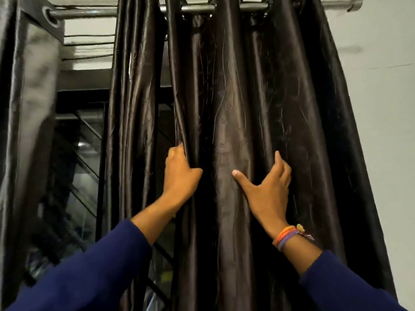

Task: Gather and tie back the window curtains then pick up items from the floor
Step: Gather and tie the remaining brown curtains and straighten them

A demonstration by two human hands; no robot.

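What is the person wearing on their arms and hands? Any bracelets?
Both arms wear long dark blue sleeves, pulled back a little from the wrists. The left hand is bare, with no rings or bands showing. The right hand is bare too, but its wrist carries a stack of thread bracelets in orange and purple, with a small yellow knot or tassel at the side.

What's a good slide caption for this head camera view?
Left hand grips a fold of the dark curtain; right hand presses its folds.
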